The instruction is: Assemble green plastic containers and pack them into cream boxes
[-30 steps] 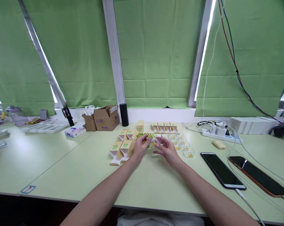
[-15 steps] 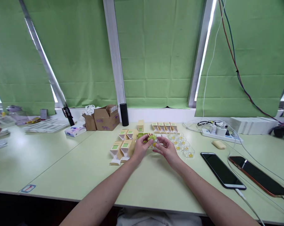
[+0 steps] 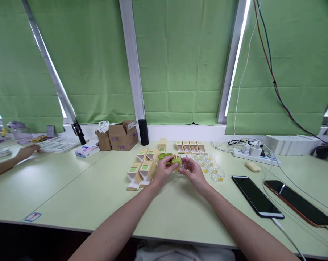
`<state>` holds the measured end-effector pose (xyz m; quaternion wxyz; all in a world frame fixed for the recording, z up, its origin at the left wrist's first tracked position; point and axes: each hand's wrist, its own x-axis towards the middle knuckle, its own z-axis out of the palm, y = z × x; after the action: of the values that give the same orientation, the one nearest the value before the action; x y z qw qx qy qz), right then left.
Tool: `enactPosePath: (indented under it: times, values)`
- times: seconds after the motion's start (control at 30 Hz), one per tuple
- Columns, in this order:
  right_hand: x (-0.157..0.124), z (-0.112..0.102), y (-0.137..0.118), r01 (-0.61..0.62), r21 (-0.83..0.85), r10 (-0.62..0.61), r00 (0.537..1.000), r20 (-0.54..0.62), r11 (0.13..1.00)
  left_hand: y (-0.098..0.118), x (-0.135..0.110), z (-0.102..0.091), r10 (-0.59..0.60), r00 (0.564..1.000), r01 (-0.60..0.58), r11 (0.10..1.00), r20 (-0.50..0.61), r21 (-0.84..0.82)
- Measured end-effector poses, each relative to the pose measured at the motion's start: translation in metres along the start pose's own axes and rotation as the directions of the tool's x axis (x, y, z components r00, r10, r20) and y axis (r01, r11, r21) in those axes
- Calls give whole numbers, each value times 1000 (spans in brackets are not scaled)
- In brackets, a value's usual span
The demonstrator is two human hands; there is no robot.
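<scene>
A small green piece with pale prongs on top is held between both hands, upright over what looks like a clear cup with a yellow spot. My left hand grips its left side with thumb and fingers. On the right, the fingers of my right hand close around the lower, clear part. Further green pieces lie just beyond my left hand. Several clear cups with yellow centres stand right of my right hand. Open cream cartons with green labels lie to the left.
More cartons stand in a row behind, with one upright carton. A cardboard box and black cylinder are at the back. Phones, cables and a power strip lie right. Another person's hand reaches in at far left.
The green piece has turned upright and sits lower against the clear part, with my fingers closer around it. At far left, the other person's hand has reached further right across the table.
</scene>
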<state>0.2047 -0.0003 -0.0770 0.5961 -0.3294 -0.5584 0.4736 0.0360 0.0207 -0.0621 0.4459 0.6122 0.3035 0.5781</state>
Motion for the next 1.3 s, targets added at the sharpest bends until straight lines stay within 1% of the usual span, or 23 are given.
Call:
enactPosePath:
  times: [0.1, 0.17, 0.27, 0.53, 0.7, 0.9, 1.03, 1.17, 1.3]
  values:
    - [0, 1, 0, 36, -59, -35, 999, 5, 998, 0, 0, 0, 8, 1000, -8, 1000, 5, 0]
    - [0, 2, -1, 41, -64, -39, 999, 32, 997, 1, 0, 0, 10, 1000, -10, 1000, 7, 8]
    - [-2, 3, -2, 59, -72, -57, 998, 42, 996, 2, -1, 0, 9, 1000, -9, 1000, 18, 22]
    - [-2, 4, 1, 86, -67, -84, 996, 30, 994, 2, -1, 0, 10, 999, -12, 999, 47, 39]
    - [-1, 5, 3, 90, -48, -90, 996, 8, 995, 2, -1, 0, 3, 999, -5, 999, 39, 33]
    - [0, 4, 3, 113, -32, -113, 993, -17, 993, -2, 0, -2, 8, 1000, -9, 998, 29, 64]
    - [1, 3, 2, 122, 3, -122, 992, -33, 993, -2, -1, -1, 61, 998, -64, 993, 34, 101]
    - [1, 3, 3, 130, 43, -129, 991, -29, 991, 0, -3, 2, 73, 996, -82, 979, 53, 188]
    - [1, 4, 2, 140, 31, -139, 990, -28, 990, 2, -4, 4, 108, 993, -119, 955, 55, 271]
